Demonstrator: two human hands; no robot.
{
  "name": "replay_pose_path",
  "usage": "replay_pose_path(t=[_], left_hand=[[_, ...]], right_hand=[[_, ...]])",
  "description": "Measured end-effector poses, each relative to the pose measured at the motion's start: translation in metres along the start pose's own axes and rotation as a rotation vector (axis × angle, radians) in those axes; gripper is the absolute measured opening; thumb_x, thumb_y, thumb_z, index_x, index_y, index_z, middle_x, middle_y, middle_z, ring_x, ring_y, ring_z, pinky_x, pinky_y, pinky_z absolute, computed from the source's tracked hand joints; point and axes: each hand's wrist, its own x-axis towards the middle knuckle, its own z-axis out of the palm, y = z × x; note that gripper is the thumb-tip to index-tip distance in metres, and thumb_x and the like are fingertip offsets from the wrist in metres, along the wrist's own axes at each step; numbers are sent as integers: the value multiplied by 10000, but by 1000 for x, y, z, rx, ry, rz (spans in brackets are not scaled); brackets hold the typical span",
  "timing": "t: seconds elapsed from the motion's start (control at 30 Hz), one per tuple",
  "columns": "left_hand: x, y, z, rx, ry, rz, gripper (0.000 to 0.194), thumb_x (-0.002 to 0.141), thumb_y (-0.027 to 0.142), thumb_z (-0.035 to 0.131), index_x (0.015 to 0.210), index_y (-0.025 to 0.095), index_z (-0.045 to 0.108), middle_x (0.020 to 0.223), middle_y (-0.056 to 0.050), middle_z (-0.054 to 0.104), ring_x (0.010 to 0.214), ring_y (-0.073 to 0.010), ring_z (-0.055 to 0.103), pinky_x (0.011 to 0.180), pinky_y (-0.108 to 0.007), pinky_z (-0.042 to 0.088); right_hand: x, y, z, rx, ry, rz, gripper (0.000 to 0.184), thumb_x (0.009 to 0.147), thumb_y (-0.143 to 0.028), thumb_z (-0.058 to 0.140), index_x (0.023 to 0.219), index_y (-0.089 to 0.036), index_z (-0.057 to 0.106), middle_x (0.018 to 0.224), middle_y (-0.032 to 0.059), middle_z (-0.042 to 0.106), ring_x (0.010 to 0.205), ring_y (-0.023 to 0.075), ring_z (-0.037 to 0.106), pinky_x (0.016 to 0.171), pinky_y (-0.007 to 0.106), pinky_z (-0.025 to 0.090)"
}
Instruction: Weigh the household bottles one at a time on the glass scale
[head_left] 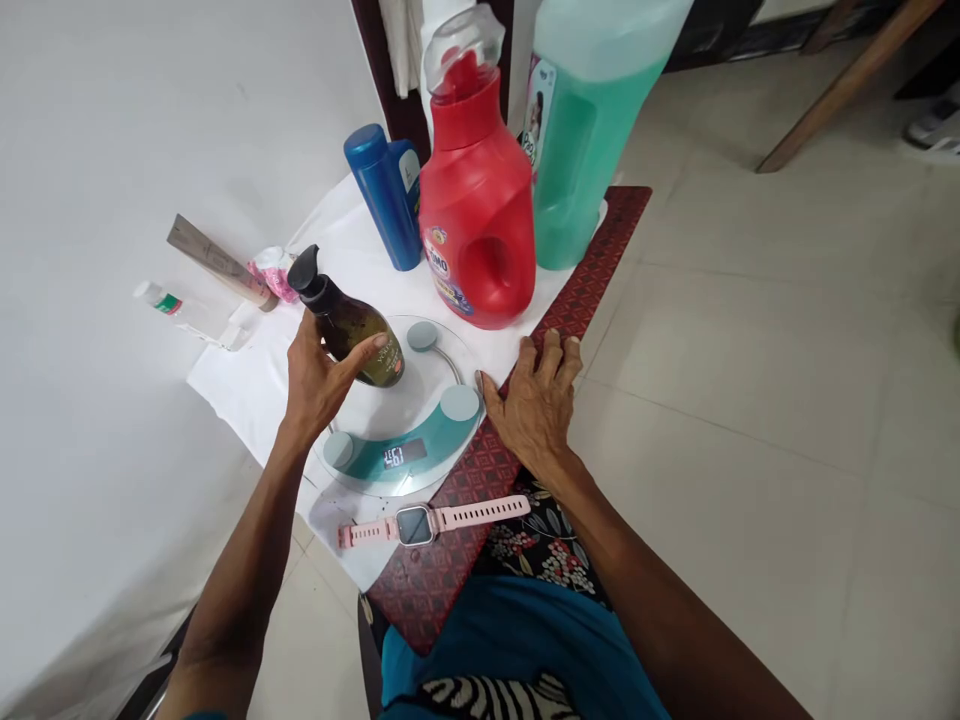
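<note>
My left hand point(322, 375) is wrapped round a dark pump bottle point(346, 318) with a black pump top, tilted a little to the left. The bottle's base is over the round glass scale point(390, 468); whether it rests fully on the glass I cannot tell. Lit digits show on the scale's display point(404, 454). My right hand point(534, 400) lies with fingers spread on the red patterned table edge point(592, 270), its thumb close to the scale's right rim. Just in front of the scale lies a smartwatch point(415, 525) with a pink strap.
Behind the scale stand a red detergent jug point(480, 200), a blue bottle point(386, 200) and a large jug of green liquid point(585, 150). A grey tube point(221, 262), a pink-and-white packet point(274, 272) and a small clear bottle point(187, 312) are along the wall point(150, 120).
</note>
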Motion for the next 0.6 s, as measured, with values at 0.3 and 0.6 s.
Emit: replay_pose_path(t=[0.3,0.6], left_hand=[[-17,-15,-36,-131,169,-22,616,1035,793,600,1360,273,659,1371,-126,742,1194,-294,775,999,-465,633],[-14,-10,-34,-57,34,-39,719,885,787,795,1383,287,654,1436,-140,726,1327,-357,723,1125,-568,592]], right_hand=[[0,-2,-6,-19,-58,16,801,1044,-519,514,1665,-20,426,1758,360,355,1680,544,222,1154,772,519],[-2,4,1,-6,-21,-17,789,1066,-555,476,1676,-60,404,1749,362,365,1674,556,231,1197,855,403]])
